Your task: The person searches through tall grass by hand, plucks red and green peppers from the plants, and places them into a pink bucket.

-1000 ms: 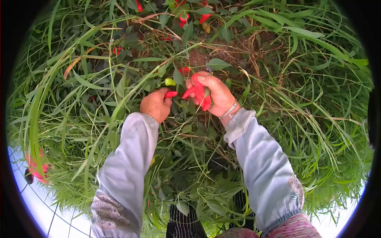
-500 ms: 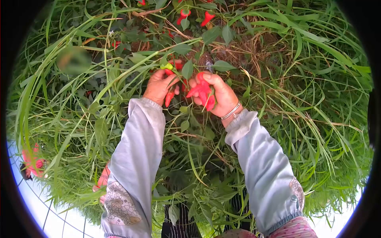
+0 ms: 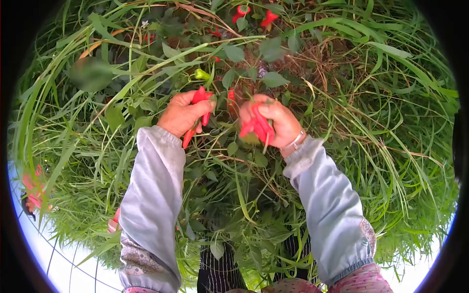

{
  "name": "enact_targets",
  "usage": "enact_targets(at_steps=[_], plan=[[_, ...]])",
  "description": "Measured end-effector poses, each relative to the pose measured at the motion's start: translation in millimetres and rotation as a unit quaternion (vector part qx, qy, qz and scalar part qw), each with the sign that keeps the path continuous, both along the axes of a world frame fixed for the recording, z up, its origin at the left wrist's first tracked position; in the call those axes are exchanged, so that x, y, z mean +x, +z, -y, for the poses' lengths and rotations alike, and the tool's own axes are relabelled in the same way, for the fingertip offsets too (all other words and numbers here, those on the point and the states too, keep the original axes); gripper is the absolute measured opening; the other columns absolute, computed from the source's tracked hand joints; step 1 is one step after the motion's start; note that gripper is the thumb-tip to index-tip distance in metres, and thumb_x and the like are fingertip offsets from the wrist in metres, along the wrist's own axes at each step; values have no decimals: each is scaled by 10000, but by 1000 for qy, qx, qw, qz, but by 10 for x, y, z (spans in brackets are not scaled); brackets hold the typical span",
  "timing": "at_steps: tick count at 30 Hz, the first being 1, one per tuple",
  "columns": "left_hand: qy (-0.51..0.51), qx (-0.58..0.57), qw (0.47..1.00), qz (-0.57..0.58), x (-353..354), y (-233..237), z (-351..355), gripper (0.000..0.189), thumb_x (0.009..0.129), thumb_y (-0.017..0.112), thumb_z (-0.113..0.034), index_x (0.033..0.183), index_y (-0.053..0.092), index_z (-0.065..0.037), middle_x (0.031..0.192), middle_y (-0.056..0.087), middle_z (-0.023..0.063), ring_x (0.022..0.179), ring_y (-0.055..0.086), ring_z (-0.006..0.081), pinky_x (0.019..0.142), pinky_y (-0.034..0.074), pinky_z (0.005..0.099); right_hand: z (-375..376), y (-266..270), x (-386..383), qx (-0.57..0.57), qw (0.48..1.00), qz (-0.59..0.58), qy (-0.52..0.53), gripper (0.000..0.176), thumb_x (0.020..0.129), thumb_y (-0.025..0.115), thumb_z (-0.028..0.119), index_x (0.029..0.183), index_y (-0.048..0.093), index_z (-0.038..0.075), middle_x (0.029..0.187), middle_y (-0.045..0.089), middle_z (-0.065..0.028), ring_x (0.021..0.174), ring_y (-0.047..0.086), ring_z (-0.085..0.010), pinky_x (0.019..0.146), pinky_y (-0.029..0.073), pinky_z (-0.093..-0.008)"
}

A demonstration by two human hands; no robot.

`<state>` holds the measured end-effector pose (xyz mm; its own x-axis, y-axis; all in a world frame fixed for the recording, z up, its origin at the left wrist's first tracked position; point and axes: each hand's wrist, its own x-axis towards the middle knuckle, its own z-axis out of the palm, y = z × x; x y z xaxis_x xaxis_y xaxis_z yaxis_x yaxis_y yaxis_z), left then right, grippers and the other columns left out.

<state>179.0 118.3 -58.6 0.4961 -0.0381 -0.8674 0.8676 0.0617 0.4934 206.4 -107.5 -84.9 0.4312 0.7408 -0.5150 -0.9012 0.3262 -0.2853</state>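
Red peppers (image 3: pixel 201 95) are gripped between the thumb and fingers of my left hand (image 3: pixel 180 115), and another red tip pokes out below its fingers. My right hand (image 3: pixel 282 123) is closed round a bunch of red peppers (image 3: pixel 259 124), slightly blurred, with a stem pointing down. Between the two hands a red pepper (image 3: pixel 231 97) hangs among the leaves. Just above my left hand a yellow-green pepper (image 3: pixel 201 74) is on the plant.
Farther off, more red peppers (image 3: pixel 269 18) show among the leaves. Long grass (image 3: pixel 386 112) surrounds the plants on both sides, with dry brown stalks (image 3: pixel 325 61) beyond my right hand. At the far left there is a person in red-pink clothing (image 3: pixel 33 188).
My left hand has moved left and away from the yellow-green pepper, with red peppers now in its fingers. My right hand has shifted slightly right and down, still holding its bunch.
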Motion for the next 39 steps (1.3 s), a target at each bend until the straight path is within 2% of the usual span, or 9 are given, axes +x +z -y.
enact_targets(at_steps=[6, 10, 14, 21, 27, 28, 31, 35, 39], plan=[[72, -25, 997, -3, -70, 66, 22, 148, 798, 640, -133, 904, 636, -30, 739, 632, 57, 433, 506, 92, 376, 414, 220, 226, 52, -221, 3, 994, -90, -59, 231, 802, 613, 249, 896, 556, 46, 873, 579, -117, 672, 565, -162, 518, 466, -272], [-86, -109, 989, -42, -185, 296, 196, 152, 799, 657, -141, 902, 631, -34, 753, 646, 74, 432, 503, 91, 386, 426, 220, 35, 186, -11, -2, 998, -51, -46, 239, 809, 604, 254, 901, 545, 42, 881, 575, -106, 693, 565, -170, 541, 471, -279], [242, -96, 964, 58, -592, 356, 183, 208, 823, 629, -121, 1014, 618, -41, 951, 639, 117, 495, 538, 99, 401, 433, 223, -30, 327, 115, 35, 998, -46, -38, 256, 810, 608, 277, 895, 545, 44, 932, 569, -93, 740, 577, -178, 556, 480, -301], [306, -154, 931, 127, -708, 1270, -42, 234, 840, 578, -106, 1055, 591, -14, 1033, 614, 152, 590, 566, 131, 477, 473, 227, -432, 1045, 203, 46, 998, -41, -15, 296, 833, 580, 306, 1013, 515, 80, 1041, 531, -115, 813, 572, -218, 601, 492, -338], [363, -100, 923, 86, -1700, 2436, -418, 142, 795, 612, -65, 913, 587, 10, 982, 600, 164, 542, 577, 135, 494, 482, 231, -1332, 1903, -325, 139, 972, 23, 190, 249, 843, 550, 233, 976, 508, 27, 1026, 530, -113, 837, 587, -190, 603, 528, -297], [332, -121, 930, 102, -2021, 2565, -488, 187, 813, 639, -75, 992, 601, -36, 718, 599, 16, 532, 561, 66, 463, 434, 186, -1473, 2079, -517, 149, 962, 13, 228, 227, 846, 544, 200, 979, 512, 20, 1024, 540, -107, 833, 590, -180, 591, 520, -278], [170, -58, 981, 79, -2848, 3101, -735, 185, 805, 614, -35, 990, 609, -37, 734, 605, 30, 550, 576, 75, 475, 443, 187, -1843, 2368, -1161, 164, 887, -48, 429, 200, 850, 542, 139, 1010, 530, 21, 944, 581, -73, 704, 590, -130, 518, 471, -233], [563, 113, 819, 3, -3407, 3455, -1208, 168, 847, 569, -134, 958, 586, -9, 821, 617, 68, 599, 574, 122, 535, 466, 225, -2389, 2625, -2045, 131, 872, -134, 452, 228, 852, 564, 201, 1022, 563, 49, 774, 597, -29, 603, 568, -95, 473, 432, -203], [660, 222, 712, -87, -4074, 2787, -1622, 178, 882, 534, -172, 1015, 558, -56, 812, 633, 52, 588, 602, 168, 540, 506, 282, -3161, 2615, -2699, 14, 918, -24, 395, 358, 813, 601, 301, 1062, 555, 49, 800, 607, -91, 748, 594, -199, 662, 486, -334]])
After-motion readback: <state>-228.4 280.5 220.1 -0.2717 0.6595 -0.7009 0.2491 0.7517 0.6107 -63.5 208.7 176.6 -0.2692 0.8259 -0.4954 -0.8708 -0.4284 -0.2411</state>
